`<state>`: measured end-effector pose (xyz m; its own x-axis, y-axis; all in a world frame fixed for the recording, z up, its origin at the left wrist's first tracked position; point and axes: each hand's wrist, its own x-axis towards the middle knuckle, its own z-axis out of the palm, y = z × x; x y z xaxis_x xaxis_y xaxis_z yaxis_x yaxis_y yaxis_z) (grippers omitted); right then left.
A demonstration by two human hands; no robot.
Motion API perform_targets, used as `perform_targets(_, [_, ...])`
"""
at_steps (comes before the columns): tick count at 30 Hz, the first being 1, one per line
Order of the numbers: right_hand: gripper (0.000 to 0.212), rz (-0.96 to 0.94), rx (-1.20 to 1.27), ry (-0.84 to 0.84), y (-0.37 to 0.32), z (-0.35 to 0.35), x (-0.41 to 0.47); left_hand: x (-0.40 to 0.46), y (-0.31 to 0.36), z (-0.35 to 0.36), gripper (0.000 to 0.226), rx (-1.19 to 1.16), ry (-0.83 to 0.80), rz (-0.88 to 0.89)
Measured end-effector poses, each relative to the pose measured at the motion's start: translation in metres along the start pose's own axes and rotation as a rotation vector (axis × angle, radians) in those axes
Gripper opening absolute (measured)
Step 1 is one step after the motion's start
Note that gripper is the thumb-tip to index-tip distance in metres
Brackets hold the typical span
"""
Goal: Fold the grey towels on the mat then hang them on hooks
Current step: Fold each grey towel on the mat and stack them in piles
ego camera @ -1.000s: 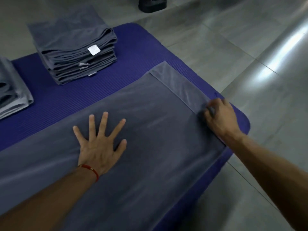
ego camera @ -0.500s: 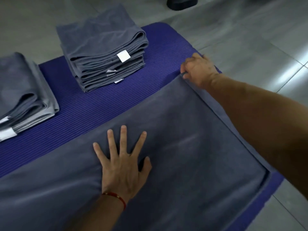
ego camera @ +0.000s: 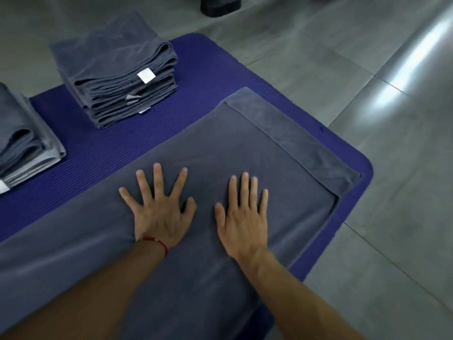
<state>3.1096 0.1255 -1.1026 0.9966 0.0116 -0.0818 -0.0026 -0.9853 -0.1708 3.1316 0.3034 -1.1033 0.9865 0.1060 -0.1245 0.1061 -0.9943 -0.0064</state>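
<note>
Grey towel (ego camera: pixel 245 148), soft matte nap, laid flat across ribbed blue mat (ego camera: pixel 147 133). Pressed down by both palms: left hand (ego camera: pixel 159 212) fingers splayed wide, right hand (ego camera: pixel 241 217) fingers straight and close together, nothing gripped by either. Red string bracelet (ego camera: pixel 157 242) worn on left wrist. Narrow underlayer strip left showing along towel's right edge. Further back, folded towel stack (ego camera: pixel 115 69) with white tags, second pile (ego camera: pixel 22 133) at left. Smooth grey tiled floor (ego camera: pixel 367 69) beyond.
</note>
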Motion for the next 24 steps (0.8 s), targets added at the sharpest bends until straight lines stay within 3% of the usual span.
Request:
perform_targets(4, [0.074,-0.080,-0.018,-0.060,-0.030,0.007,-0.084,-0.012,-0.036,-0.004,0.060,-0.096,-0.033,-0.008])
perform_targets(10, [0.076,-0.270,0.022,-0.100,-0.098,0.018,-0.159,-0.089,-0.215,0.001,0.056,-0.157,-0.070,-0.234])
perform_targets(14, [0.076,-0.556,0.043,-0.189,-0.158,0.028,-0.203,-0.150,-0.317,0.009,0.054,-0.160,-0.143,-0.548])
perform_targets(18, [0.077,-0.783,0.076,-0.289,-0.204,0.034,-0.243,-0.221,-0.374,0.014,0.056,-0.212,-0.168,-0.850])
perform_targets(20, [0.077,-0.935,0.061,-0.324,-0.219,0.039,-0.263,-0.255,-0.389,0.018,0.058,-0.260,-0.153,-0.852])
perform_targets(24, [0.084,-1.179,0.056,-0.429,-0.237,0.044,-0.304,-0.302,-0.400,0.024,0.057,-0.246,-0.130,-0.669])
